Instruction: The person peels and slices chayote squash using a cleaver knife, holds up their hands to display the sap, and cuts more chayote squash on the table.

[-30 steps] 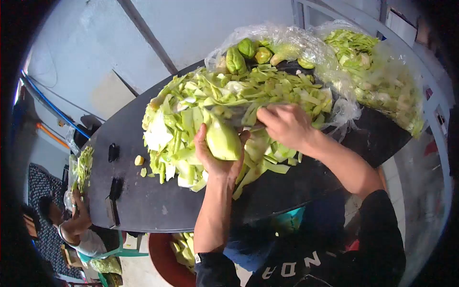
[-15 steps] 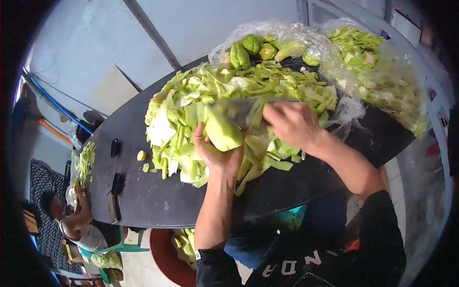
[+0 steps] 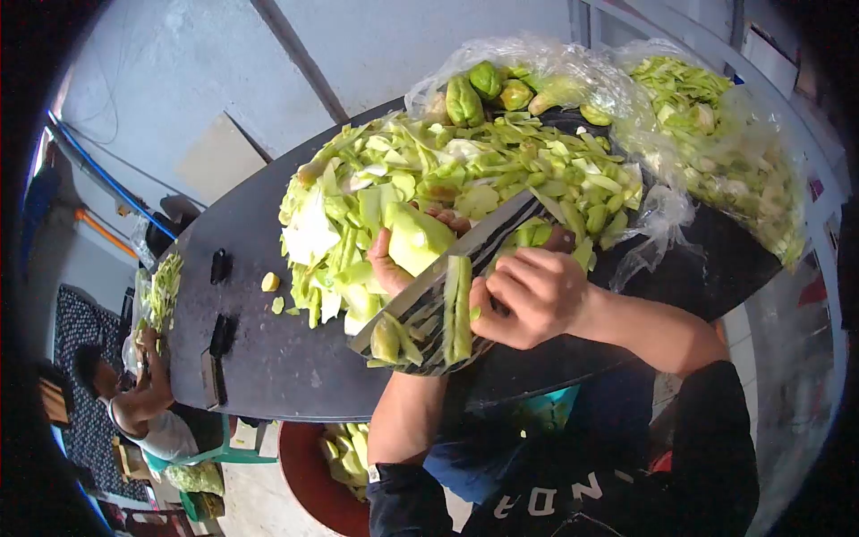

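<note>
My left hand [image 3: 386, 265] is closed around a pale green, partly peeled chayote [image 3: 417, 238] above the table. Held in my right hand [image 3: 539, 297] is a broad knife [image 3: 428, 302], its blade slanting across in front of the chayote and hiding part of my left hand and wrist. Strips of green peel [image 3: 457, 309] cling to the flat of the blade, along with a smaller piece near its lower left end. Behind both hands spreads a large heap of peel and cut pieces [image 3: 501, 148].
Whole chayotes [image 3: 464, 101] lie in clear plastic at the back of the dark table [image 3: 268, 380]. A clear bag of peelings [image 3: 734, 170] stands at right. Below the front edge is a reddish tub [image 3: 309, 488] with pale pieces. Another person [image 3: 148, 416] sits at far left.
The knife has swung from beyond the chayote down and toward me, now with strips of peel on its blade. My right hand has come lower; the left still grips the chayote.
</note>
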A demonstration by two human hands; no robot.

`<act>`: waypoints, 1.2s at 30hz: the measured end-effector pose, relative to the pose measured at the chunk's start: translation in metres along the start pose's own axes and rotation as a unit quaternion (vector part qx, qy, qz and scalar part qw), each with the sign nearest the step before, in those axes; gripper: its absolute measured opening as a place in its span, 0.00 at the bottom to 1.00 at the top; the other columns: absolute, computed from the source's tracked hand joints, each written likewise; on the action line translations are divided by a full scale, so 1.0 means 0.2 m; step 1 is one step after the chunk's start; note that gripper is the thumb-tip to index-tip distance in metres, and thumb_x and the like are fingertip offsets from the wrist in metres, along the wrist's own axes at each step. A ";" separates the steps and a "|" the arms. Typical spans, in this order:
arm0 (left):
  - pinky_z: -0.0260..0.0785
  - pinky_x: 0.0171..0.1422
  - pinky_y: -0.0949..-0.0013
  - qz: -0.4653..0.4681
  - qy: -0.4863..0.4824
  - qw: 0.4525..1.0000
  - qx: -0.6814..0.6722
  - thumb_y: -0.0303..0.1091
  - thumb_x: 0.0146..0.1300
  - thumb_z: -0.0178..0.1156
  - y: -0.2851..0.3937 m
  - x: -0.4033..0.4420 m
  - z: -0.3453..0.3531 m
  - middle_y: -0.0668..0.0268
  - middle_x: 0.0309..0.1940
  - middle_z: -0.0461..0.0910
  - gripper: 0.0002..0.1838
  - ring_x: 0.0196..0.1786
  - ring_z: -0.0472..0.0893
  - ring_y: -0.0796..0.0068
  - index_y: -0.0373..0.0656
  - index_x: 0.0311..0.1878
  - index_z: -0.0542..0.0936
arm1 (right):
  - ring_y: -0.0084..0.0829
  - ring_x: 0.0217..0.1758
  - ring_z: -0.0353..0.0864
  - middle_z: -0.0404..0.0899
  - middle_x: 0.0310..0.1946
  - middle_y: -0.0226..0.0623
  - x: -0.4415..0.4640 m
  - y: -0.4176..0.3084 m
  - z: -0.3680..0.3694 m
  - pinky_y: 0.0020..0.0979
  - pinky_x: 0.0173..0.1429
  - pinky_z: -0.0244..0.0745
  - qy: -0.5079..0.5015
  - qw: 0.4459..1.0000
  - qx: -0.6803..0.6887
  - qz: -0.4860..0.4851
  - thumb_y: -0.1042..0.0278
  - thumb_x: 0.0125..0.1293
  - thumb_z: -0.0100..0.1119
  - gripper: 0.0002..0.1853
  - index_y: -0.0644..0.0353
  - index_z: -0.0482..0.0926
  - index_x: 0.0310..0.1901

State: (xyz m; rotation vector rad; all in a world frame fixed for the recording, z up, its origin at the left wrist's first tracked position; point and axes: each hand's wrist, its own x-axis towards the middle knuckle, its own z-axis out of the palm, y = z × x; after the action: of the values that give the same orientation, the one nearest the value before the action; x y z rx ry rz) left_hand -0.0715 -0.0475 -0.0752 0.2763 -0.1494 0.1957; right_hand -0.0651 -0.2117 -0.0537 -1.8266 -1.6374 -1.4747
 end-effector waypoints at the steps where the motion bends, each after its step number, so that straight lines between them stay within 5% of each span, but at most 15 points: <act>1: 0.67 0.58 0.55 0.003 -0.018 0.999 0.042 0.52 0.62 0.53 0.00 0.00 0.00 0.56 0.41 0.78 0.25 0.47 0.75 0.59 0.40 0.50 0.76 | 0.24 0.22 0.75 0.67 0.20 0.26 -0.02 0.04 0.02 0.24 0.23 0.70 -0.021 0.999 0.000 0.032 0.66 0.55 0.58 0.05 0.54 0.73 0.31; 3: 0.66 0.63 0.55 0.025 0.039 0.998 0.053 0.53 0.63 0.52 -0.02 -0.04 0.07 0.59 0.47 0.79 0.25 0.52 0.76 0.60 0.42 0.53 0.76 | 0.29 0.23 0.80 0.72 0.20 0.28 -0.05 0.15 0.05 0.32 0.23 0.77 -0.091 0.985 0.004 0.146 0.68 0.56 0.58 0.05 0.56 0.74 0.34; 5: 0.64 0.69 0.53 0.051 0.074 0.994 0.059 0.54 0.62 0.51 -0.04 -0.03 0.13 0.62 0.56 0.78 0.27 0.58 0.76 0.61 0.45 0.58 0.75 | 0.29 0.23 0.80 0.72 0.20 0.28 -0.09 0.22 0.06 0.32 0.23 0.76 -0.070 0.988 0.000 0.140 0.69 0.56 0.58 0.06 0.57 0.75 0.35; 10: 0.71 0.57 0.56 -0.044 -0.038 0.998 0.007 0.54 0.60 0.55 0.00 -0.03 0.05 0.60 0.43 0.77 0.28 0.50 0.76 0.61 0.47 0.58 0.75 | 0.23 0.22 0.75 0.66 0.18 0.26 -0.03 0.07 -0.04 0.26 0.22 0.72 -0.018 0.997 0.041 0.064 0.68 0.53 0.58 0.04 0.55 0.74 0.29; 12: 0.70 0.57 0.56 -0.048 -0.030 0.998 -0.011 0.54 0.60 0.55 0.01 -0.02 0.05 0.59 0.44 0.77 0.28 0.50 0.77 0.62 0.46 0.58 0.74 | 0.22 0.21 0.74 0.65 0.18 0.25 0.00 0.04 -0.05 0.26 0.22 0.72 -0.010 0.998 0.032 0.059 0.68 0.53 0.58 0.03 0.54 0.74 0.29; 15: 0.66 0.63 0.55 0.043 0.051 0.988 0.142 0.55 0.61 0.54 -0.01 -0.04 0.08 0.60 0.47 0.78 0.30 0.51 0.76 0.62 0.44 0.60 0.74 | 0.27 0.22 0.78 0.70 0.20 0.27 -0.08 0.13 0.03 0.30 0.23 0.75 -0.058 0.988 0.047 0.132 0.68 0.56 0.57 0.03 0.54 0.75 0.31; 16: 0.65 0.65 0.54 0.061 0.088 0.988 0.112 0.56 0.60 0.55 -0.03 -0.02 0.11 0.62 0.49 0.78 0.32 0.51 0.77 0.63 0.43 0.61 0.74 | 0.34 0.21 0.76 0.70 0.19 0.33 -0.09 0.18 0.07 0.34 0.21 0.71 -0.054 0.983 0.057 0.165 0.76 0.50 0.60 0.06 0.60 0.73 0.30; 22: 0.67 0.64 0.59 0.073 0.050 0.988 0.122 0.56 0.57 0.57 -0.04 -0.04 0.12 0.62 0.51 0.77 0.34 0.51 0.77 0.64 0.43 0.62 0.73 | 0.32 0.23 0.81 0.72 0.19 0.30 -0.08 0.15 0.00 0.33 0.24 0.77 -0.055 0.983 0.080 0.156 0.70 0.55 0.58 0.05 0.55 0.74 0.33; 24: 0.69 0.62 0.61 -0.028 -0.059 0.992 0.109 0.56 0.56 0.58 0.00 -0.01 0.04 0.61 0.51 0.77 0.35 0.50 0.77 0.65 0.44 0.63 0.73 | 0.32 0.22 0.81 0.73 0.19 0.31 -0.05 0.13 -0.04 0.34 0.23 0.76 -0.062 0.987 0.088 0.123 0.71 0.55 0.58 0.05 0.56 0.73 0.32; 27: 0.68 0.64 0.59 0.017 0.041 0.990 0.137 0.57 0.57 0.56 -0.05 -0.04 0.12 0.57 0.52 0.77 0.37 0.55 0.77 0.61 0.42 0.65 0.70 | 0.39 0.24 0.82 0.77 0.22 0.37 -0.11 0.22 0.09 0.37 0.24 0.77 -0.119 0.961 0.065 0.240 0.70 0.59 0.57 0.05 0.57 0.73 0.36; 32: 0.68 0.62 0.59 0.007 0.036 0.989 0.140 0.56 0.56 0.55 -0.06 -0.05 0.17 0.60 0.52 0.77 0.37 0.55 0.76 0.61 0.44 0.66 0.70 | 0.38 0.25 0.83 0.77 0.23 0.36 -0.08 0.19 0.01 0.38 0.26 0.77 -0.117 0.966 0.063 0.223 0.71 0.59 0.56 0.04 0.57 0.73 0.35; 35: 0.70 0.60 0.58 -0.031 -0.035 0.987 0.152 0.55 0.56 0.56 -0.03 -0.05 0.14 0.60 0.51 0.78 0.37 0.53 0.77 0.62 0.44 0.67 0.69 | 0.40 0.27 0.84 0.79 0.23 0.39 -0.07 0.20 -0.03 0.39 0.27 0.77 -0.076 0.981 0.129 0.126 0.73 0.60 0.54 0.03 0.58 0.73 0.36; 36: 0.71 0.56 0.56 0.034 0.044 0.987 0.150 0.55 0.56 0.56 -0.10 -0.07 0.22 0.60 0.47 0.79 0.36 0.49 0.78 0.61 0.43 0.65 0.70 | 0.40 0.27 0.84 0.79 0.23 0.39 -0.08 0.24 0.00 0.39 0.27 0.77 -0.076 0.980 0.129 0.128 0.73 0.60 0.54 0.03 0.58 0.73 0.36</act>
State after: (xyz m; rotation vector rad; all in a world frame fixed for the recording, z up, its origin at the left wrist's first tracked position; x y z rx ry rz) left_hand -0.0859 -0.0816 -0.0410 0.5621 -0.0400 0.2987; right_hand -0.0210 -0.2363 -0.0468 -1.9513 -1.5076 -0.9886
